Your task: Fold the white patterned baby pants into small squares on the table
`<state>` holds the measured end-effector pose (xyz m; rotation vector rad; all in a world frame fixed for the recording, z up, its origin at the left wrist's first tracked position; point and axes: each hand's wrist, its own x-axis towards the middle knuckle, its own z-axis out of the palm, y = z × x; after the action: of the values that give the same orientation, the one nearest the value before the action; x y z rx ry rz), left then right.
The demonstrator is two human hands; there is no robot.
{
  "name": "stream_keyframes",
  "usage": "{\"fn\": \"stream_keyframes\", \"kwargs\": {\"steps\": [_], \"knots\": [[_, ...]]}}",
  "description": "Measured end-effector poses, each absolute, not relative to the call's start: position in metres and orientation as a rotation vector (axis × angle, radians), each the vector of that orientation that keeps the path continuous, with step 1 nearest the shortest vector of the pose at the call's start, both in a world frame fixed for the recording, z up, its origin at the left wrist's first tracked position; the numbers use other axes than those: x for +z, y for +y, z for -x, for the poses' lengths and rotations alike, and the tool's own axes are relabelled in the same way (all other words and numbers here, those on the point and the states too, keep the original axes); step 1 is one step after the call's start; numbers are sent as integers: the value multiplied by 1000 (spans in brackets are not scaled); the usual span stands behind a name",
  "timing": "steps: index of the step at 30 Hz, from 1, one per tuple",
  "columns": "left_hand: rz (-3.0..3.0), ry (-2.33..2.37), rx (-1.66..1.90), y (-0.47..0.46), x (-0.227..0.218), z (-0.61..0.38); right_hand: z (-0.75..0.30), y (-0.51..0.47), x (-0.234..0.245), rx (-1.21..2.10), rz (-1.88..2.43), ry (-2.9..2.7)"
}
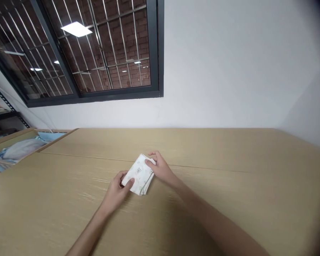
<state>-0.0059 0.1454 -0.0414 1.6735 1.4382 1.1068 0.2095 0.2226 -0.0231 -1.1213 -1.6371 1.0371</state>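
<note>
A small folded white cloth (140, 174) with a faint printed pattern is held between my two hands, just over the wooden surface. Its folded layers show along the lower right edge. My left hand (118, 189) grips the lower left side, thumb on top and fingers beneath. At the upper right corner my right hand (160, 167) pinches the cloth, its thumb lying on the upper face. The fingertips under the cloth are hidden.
The wide wooden surface (216, 206) has a seam running across it and meets a white wall (229, 64). A barred window (109, 46) is above. At the left stand a wooden-sided bed or crib (32, 156) with blue and grey bedding and a dark shelf (4, 115).
</note>
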Motion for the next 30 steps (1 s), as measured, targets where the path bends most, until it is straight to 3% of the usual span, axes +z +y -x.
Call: {"fn": "stream_keyframes", "kwargs": {"steps": [3, 9, 16, 21, 30], "knots": [[-1548, 1332, 1002, 139, -47, -4, -218, 228, -23, 1202, 1310, -1558], [-1832, 1492, 784, 129, -52, -12, -234, 234, -33, 1345, 1290, -1715], [-2054, 1721, 540, 126, -47, -14, -233, 233, -40, 1013, 1307, -1860], [-2341, 1659, 643, 114, -35, -21, -223, 208, -14, 557, 1071, -2166], [-2338, 1439, 264, 88, -43, -47, -201, 179, -16, 991, 630, -2552]]}}
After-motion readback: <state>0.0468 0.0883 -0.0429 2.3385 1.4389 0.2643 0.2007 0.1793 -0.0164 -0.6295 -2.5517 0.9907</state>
